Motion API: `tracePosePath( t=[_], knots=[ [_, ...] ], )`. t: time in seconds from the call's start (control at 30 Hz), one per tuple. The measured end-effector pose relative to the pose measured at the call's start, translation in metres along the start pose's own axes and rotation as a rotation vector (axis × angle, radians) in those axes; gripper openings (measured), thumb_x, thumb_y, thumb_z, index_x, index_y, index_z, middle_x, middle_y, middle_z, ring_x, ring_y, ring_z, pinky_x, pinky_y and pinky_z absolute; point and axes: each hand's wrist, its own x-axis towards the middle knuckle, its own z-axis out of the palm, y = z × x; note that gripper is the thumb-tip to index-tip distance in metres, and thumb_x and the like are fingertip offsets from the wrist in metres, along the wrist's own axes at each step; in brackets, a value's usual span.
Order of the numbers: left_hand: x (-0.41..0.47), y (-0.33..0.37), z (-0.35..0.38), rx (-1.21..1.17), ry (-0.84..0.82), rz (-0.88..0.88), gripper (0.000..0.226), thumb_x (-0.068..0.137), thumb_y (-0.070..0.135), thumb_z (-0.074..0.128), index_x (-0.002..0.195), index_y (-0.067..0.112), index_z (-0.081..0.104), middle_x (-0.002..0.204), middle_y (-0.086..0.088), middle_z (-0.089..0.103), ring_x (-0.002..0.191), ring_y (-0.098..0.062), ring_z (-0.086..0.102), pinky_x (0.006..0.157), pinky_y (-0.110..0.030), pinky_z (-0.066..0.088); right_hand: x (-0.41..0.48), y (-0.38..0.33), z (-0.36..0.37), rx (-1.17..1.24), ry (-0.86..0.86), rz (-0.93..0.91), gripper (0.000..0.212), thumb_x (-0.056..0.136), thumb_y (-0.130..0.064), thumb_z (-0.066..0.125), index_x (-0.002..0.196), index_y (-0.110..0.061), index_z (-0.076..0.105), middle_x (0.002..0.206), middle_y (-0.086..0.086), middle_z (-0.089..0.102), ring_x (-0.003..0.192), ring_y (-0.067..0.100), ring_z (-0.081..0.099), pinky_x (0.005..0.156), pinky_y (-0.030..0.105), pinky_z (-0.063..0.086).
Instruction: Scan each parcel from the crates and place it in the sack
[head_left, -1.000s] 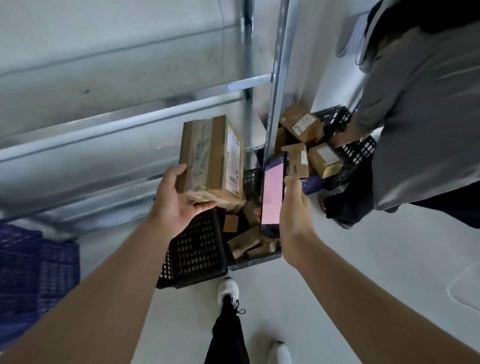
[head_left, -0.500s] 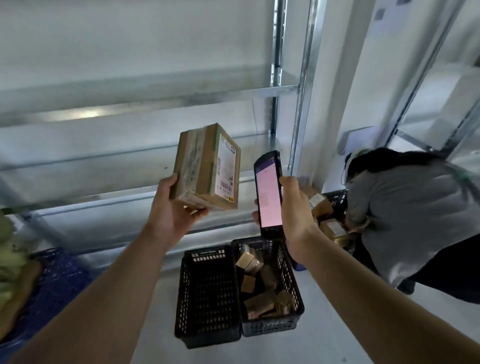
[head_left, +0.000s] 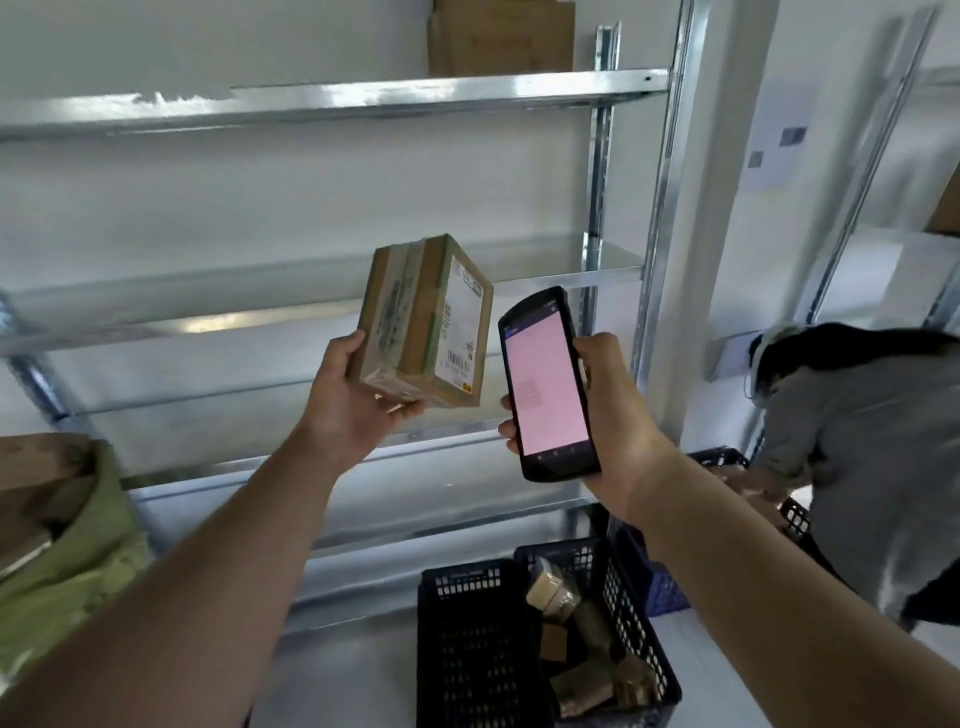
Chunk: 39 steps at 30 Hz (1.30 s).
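In the head view, the left hand (head_left: 358, 410) grasps a brown cardboard parcel (head_left: 415, 332) from below, thumb laid up its near side and fingers curled under the bottom edge. It holds the box raised and tilted in front of the metal shelving (head_left: 363, 93). The parcel's white shipping label (head_left: 462, 322) faces right, toward the handheld scanner (head_left: 545, 384). The right hand (head_left: 618, 415) grips the scanner upright, fingers wrapped round its edges and the pink screen turned to the camera. Parcel and scanner sit just beside each other without touching. Low in the frame two black crates (head_left: 467, 582) stand side by side on the floor, and the right-hand one holds several small parcels (head_left: 550, 597). At the left edge a green sack (head_left: 78, 545) stands with its mouth open, something brown showing at the top. On the right another person (head_left: 857, 441) in grey bends over further crates. The step in hand looks like the scan itself, label presented to the reader; the screen text is too blurred to tell whether a read has registered. Once it has, the next move calls for the left hand to carry the parcel down and across to the sack, which is well apart on the left, and to let go only over the open mouth. The right hand need not release the scanner.
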Motion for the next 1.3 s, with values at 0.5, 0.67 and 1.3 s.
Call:
tracePosePath(
  t=[0.5,0.67,1.3],
  knots=[
    [-0.004,0.071,0.018,0.178,0.015,0.040,0.057,0.101,0.057,0.050,0.140,0.020,0.066,0.129,-0.019,0.071,0.112,-0.037,0.069,0.100,-0.055,0.055,-0.044,-0.027,-0.008,-0.147,-0.336,0.146,0.062,0.107,-0.058,0.041,0.129,-0.009,0.071,0.106,0.027,0.073,0.084,0.039,0.069,0.081,0.044,0.059],
    [-0.009,0.067,0.024,0.242,0.036,0.046,0.056,0.100,0.061,0.053,0.143,0.026,0.063,0.131,-0.018,0.071,0.120,-0.036,0.069,0.093,-0.052,0.060,-0.050,-0.033,-0.026,-0.204,-0.397,0.158,0.064,0.105,-0.056,0.039,0.128,-0.006,0.072,0.106,0.026,0.073,0.085,0.038,0.070,0.084,0.044,0.059],
    [-0.036,0.058,0.046,0.256,0.214,-0.004,0.044,0.100,0.059,0.056,0.128,0.028,0.071,0.125,-0.018,0.072,0.110,-0.037,0.070,0.081,-0.047,0.061,-0.062,-0.031,-0.056,-0.145,-0.477,0.164,0.061,0.104,-0.053,0.043,0.123,-0.005,0.076,0.109,0.031,0.072,0.085,0.040,0.068,0.083,0.045,0.060]
  ],
)
